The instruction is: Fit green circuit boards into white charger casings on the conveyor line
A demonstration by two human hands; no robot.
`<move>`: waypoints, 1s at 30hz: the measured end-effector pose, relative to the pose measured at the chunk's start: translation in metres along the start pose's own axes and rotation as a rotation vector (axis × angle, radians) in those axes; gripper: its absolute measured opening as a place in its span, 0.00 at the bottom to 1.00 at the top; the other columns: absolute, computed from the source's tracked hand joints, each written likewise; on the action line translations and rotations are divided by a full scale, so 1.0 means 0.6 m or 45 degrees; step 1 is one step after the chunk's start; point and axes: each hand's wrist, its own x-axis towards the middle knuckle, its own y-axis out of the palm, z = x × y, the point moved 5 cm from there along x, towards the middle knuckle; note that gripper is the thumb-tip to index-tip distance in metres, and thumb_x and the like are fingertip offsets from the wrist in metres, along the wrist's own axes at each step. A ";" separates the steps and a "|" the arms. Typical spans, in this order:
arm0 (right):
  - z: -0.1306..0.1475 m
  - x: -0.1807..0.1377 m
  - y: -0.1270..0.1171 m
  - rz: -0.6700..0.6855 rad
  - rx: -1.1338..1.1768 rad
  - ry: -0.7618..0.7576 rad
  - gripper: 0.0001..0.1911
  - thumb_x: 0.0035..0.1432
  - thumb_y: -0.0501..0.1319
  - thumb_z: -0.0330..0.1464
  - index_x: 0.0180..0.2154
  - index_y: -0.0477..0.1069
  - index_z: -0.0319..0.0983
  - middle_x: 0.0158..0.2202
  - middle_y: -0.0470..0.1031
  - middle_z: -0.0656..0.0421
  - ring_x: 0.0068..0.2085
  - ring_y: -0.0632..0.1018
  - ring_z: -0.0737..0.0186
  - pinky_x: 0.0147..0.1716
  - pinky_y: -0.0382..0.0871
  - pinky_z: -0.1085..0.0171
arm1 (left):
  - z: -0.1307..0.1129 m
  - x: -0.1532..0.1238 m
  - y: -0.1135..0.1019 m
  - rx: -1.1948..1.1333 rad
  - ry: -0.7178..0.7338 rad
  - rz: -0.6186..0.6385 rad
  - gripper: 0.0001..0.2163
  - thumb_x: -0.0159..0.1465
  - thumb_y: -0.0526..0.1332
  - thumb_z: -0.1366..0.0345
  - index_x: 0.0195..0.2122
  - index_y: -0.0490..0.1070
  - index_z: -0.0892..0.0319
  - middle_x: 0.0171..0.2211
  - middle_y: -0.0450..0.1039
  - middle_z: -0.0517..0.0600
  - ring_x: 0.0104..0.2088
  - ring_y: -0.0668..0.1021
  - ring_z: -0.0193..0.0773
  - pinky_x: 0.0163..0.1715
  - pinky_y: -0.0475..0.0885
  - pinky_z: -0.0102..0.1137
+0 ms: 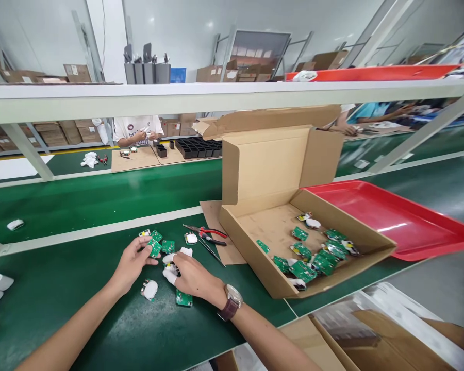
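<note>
My left hand (133,263) pinches a small green circuit board (154,248) between thumb and fingers. Close to its right, my right hand (195,275) wears white finger covers and a wristwatch. Its thumb and fingers close round a circuit board assembly (171,268), mostly hidden beneath them. More boards lie about the hands on the green work surface: one green side up (168,247), another below my right hand (184,298), and one with a white part on top (150,289). A further white-topped board (191,238) sits near the pliers.
Red-handled pliers (211,232) and tweezers (212,249) lie beside an open cardboard box (255,257) holding several boards. Behind the box is a red tray (371,216). A shelf beam (178,98) crosses above. Across the line, a person (137,131) handles small parts.
</note>
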 end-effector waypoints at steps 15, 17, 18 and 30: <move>-0.053 0.092 -0.041 -0.075 -0.254 0.064 0.12 0.64 0.60 0.24 0.48 0.74 0.37 0.44 0.79 0.53 0.42 0.78 0.55 0.42 0.67 0.61 | -0.047 0.098 0.001 1.448 0.654 0.253 0.21 0.66 0.68 0.69 0.60 0.74 0.56 0.55 0.79 0.59 0.61 0.73 0.59 0.61 0.68 0.55; -0.062 0.098 -0.046 -0.075 -0.266 0.102 0.11 0.64 0.58 0.23 0.45 0.75 0.37 0.39 0.79 0.54 0.40 0.78 0.56 0.40 0.66 0.62 | -0.041 0.116 0.011 1.421 0.636 0.257 0.15 0.72 0.63 0.66 0.58 0.75 0.57 0.49 0.81 0.57 0.57 0.77 0.55 0.57 0.71 0.52; -0.066 0.099 -0.050 -0.086 -0.281 0.119 0.10 0.63 0.58 0.23 0.43 0.76 0.37 0.39 0.79 0.53 0.41 0.78 0.55 0.42 0.66 0.61 | -0.039 0.123 0.015 1.405 0.627 0.259 0.13 0.74 0.60 0.64 0.57 0.75 0.57 0.47 0.82 0.56 0.54 0.78 0.52 0.56 0.73 0.49; -0.050 0.083 -0.080 -0.182 -0.254 -0.088 0.16 0.67 0.59 0.26 0.55 0.74 0.36 0.60 0.74 0.47 0.57 0.73 0.47 0.58 0.67 0.50 | -0.045 0.055 -0.082 1.544 0.571 0.111 0.08 0.69 0.67 0.58 0.41 0.74 0.55 0.41 0.77 0.52 0.44 0.78 0.50 0.44 0.74 0.43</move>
